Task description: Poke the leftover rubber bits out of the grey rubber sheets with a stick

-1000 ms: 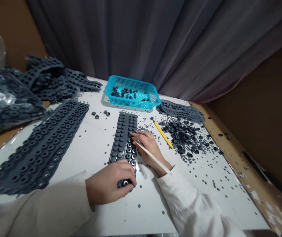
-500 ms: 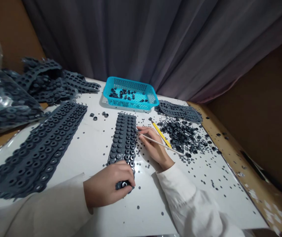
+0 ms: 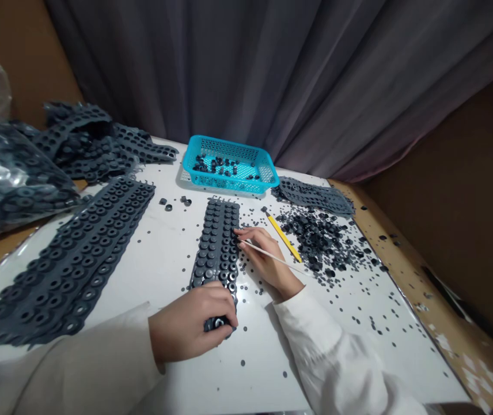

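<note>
A dark studded strip (image 3: 218, 236) lay lengthwise in the middle of the white surface (image 3: 169, 248), between the two hands; the left hand (image 3: 192, 323) covered its near end, the fingers curled down over it and closed on it, with the thumb at the right edge and a ring-shaped stud showing between thumb and forefinger; the right hand (image 3: 268, 259) rested at the strip's right side, its fingers pinching a thin white stick (image 3: 287, 264) (whether the stick's tip touched a stud was too small to tell); just right of that hand lay a yellow tool (image 3: 284, 238), slanting beside a pile of small black pieces (image 3: 319, 236), with tiny dark discs (image 3: 243, 363) scattered around; beyond the pile lay a flat stack of perforated strips (image 3: 318, 195); a blue basket (image 3: 229, 183) stood behind the studded strip, holding some black pieces; four loose pieces (image 3: 188, 202) lay in front of it; at the left lay wider ringed strips (image 3: 78, 253), partly overlapping, with a filled clear bag (image 3: 13, 173) and a tangled heap of strips (image 3: 99, 144) behind; a grey curtain (image 3: 246, 69) hung at the back.
</note>
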`<state>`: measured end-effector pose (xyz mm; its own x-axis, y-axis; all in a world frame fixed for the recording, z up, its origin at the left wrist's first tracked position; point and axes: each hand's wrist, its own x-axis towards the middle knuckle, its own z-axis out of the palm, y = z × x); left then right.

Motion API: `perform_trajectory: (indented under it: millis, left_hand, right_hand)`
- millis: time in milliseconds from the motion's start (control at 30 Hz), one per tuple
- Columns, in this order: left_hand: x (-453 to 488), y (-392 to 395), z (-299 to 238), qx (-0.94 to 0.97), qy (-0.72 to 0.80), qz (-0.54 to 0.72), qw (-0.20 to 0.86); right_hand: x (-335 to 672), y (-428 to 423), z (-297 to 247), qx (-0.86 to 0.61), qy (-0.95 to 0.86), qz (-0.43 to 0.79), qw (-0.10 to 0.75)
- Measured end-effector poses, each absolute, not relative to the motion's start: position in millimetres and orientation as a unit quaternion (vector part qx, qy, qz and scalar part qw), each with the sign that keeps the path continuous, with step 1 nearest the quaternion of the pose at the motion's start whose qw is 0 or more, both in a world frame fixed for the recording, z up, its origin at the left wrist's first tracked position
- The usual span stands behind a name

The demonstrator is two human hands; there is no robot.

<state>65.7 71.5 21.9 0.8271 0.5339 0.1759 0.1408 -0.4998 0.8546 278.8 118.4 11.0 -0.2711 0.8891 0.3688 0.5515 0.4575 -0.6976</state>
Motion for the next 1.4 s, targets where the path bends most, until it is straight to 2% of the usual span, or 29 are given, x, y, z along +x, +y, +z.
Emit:
perform_trajectory:
  millis: [300, 433, 567, 667, 767, 933, 1200, 1300, 1400]
  left_hand:
    - [66.3, 72.5, 21.5, 0.838, 0.202, 0.214, 0.459]
    - [65.5, 71.8, 19.5, 0.839, 0.2, 0.214, 0.459]
    - [65.5, 71.4, 19.7, 0.837, 0.203, 0.209, 0.463]
    - [66.2, 71.8, 20.8, 0.838, 0.203, 0.21, 0.461]
    - [66.5, 72.0, 21.4, 0.839, 0.203, 0.209, 0.46]
    - [66.3, 71.6, 21.0, 0.839, 0.203, 0.208, 0.459]
    - [66.5, 71.3, 19.8, 0.839, 0.204, 0.217, 0.457]
    - [66.3, 71.2, 19.5, 0.839, 0.199, 0.221, 0.455]
    - [66.3, 71.4, 19.0, 0.84, 0.197, 0.222, 0.455]
  right_hand:
    - [279.2, 124.7, 5.1, -0.518, -0.789, 0.115, 0.31]
    - [283.2, 125.9, 2.6, -0.569, -0.733, 0.086, 0.363]
    - [277.5, 121.0, 7.6, -0.531, -0.713, 0.158, 0.429]
    - [269.4, 117.6, 10.1, -0.478, -0.739, 0.227, 0.417]
    - [265.1, 118.0, 9.3, -0.468, -0.749, 0.244, 0.4]
    - [265.7, 123.1, 5.2, -0.468, -0.765, 0.225, 0.381]
    - [267.3, 130.4, -1.6, -0.488, -0.816, 0.101, 0.293]
    - [269.3, 133.6, -2.9, -0.508, -0.803, 0.088, 0.298]
    - [272.8, 134.1, -0.7, -0.547, -0.754, 0.098, 0.35]
